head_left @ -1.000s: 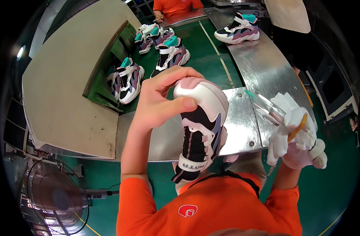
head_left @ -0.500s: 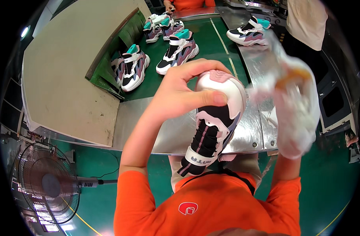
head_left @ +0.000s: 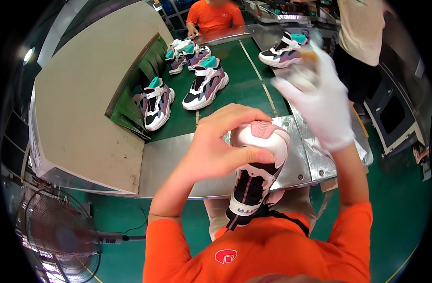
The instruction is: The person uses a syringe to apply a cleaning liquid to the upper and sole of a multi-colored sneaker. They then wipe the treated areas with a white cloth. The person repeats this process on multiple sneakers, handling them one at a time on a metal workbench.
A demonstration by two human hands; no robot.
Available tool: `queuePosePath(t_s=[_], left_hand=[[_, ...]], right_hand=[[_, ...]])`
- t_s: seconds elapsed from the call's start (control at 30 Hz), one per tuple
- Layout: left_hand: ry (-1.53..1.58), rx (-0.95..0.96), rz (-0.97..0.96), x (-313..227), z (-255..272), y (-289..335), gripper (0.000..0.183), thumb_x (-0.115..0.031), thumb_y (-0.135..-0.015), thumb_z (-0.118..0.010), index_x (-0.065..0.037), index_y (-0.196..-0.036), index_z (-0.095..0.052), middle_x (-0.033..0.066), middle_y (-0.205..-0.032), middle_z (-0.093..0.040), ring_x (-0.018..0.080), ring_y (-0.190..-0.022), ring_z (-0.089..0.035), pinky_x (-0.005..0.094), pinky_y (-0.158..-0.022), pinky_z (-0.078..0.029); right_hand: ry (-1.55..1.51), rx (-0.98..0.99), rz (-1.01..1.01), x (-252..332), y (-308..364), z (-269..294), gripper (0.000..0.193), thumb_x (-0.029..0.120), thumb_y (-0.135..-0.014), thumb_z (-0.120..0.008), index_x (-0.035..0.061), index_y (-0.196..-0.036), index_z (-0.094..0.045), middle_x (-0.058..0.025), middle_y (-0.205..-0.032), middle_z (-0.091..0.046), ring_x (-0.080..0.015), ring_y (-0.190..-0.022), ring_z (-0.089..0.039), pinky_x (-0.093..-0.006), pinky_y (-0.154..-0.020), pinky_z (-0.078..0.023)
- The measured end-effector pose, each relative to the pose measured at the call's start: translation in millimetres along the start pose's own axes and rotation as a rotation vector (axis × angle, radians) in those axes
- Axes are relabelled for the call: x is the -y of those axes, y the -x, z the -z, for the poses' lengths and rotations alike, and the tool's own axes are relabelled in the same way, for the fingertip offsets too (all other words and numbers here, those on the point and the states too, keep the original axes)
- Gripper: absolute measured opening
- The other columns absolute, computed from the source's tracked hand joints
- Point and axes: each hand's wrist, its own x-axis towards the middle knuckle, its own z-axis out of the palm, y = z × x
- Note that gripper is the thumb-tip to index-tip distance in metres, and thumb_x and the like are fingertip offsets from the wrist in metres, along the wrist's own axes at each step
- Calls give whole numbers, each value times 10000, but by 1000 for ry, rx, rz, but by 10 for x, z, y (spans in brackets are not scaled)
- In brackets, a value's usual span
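My bare left hand (head_left: 218, 148) grips a high-top sneaker (head_left: 250, 188) by its white-and-pink toe, thumb on the near side and fingers over the far side. The sneaker has a black upper and a white strap, and is tilted with its toe up and its ankle end toward my waist. My right hand (head_left: 319, 104), in a white glove, is raised to the right of the sneaker and apart from it. Its fingers are blurred and curl around something whitish with an orange-brown patch, too smeared to name.
A green conveyor belt (head_left: 239, 101) carries several similar sneakers (head_left: 205, 87). Another sneaker (head_left: 281, 53) stands on the metal edge at right. A beige panel (head_left: 93, 94) borders the left, and a fan (head_left: 65, 236) stands below it. One person (head_left: 215, 19) sits opposite; another (head_left: 362, 28) stands far right.
My gloved right hand has moved up and away from me, still blurred. My left hand keeps its grip on the sneaker's toe. The view has tilted up, showing more of the person opposite.
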Motion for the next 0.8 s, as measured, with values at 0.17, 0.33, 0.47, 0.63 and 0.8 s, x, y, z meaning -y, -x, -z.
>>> queuePosePath(t_s=[0.17,0.33,0.47,0.63,0.8], left_hand=[[240,-67,83,188,22,-21,460,-188,-687,-816,-27,-1085,-650,64,-1026,-653,161,-957,-609,290,-869,-468],[285,-31,106,366,-51,-190,507,-246,-776,-768,33,-1167,-606,87,-1125,-615,160,-1023,-578,301,-914,-449],[230,-26,74,476,-79,-286,491,-295,-840,-719,12,-1203,-597,78,-1126,-609,155,-1032,-568,296,-914,-442],[253,-11,97,522,-62,-284,496,-307,-863,-698,12,-1224,-580,82,-1131,-611,154,-1025,-573,295,-911,-448],[270,-18,101,533,-62,-311,484,-293,-870,-686,9,-1232,-574,80,-1120,-617,149,-1021,-575,289,-897,-457]], right_hand=[[-342,42,-829,-280,985,537,546,53,-742,-754,44,-1238,-526,-46,-931,-590,-57,-804,-547,-203,-661,-464],[-486,206,-1240,-801,1627,686,537,10,-757,-714,3,-1254,-509,-63,-794,-593,-102,-649,-569,-221,-602,-482],[-705,143,-1104,-572,1331,782,443,177,-778,-701,-41,-1137,-562,-81,-800,-591,-134,-582,-580,-250,-505,-486],[-1588,212,-759,-430,926,745,888,420,-604,-779,-131,-1203,-424,-208,-749,-581,-365,-640,-618,-408,-584,-531],[-1879,281,-429,-376,731,463,864,405,-601,-796,-128,-1175,-429,-245,-908,-537,-338,-629,-618,-419,-583,-539]])
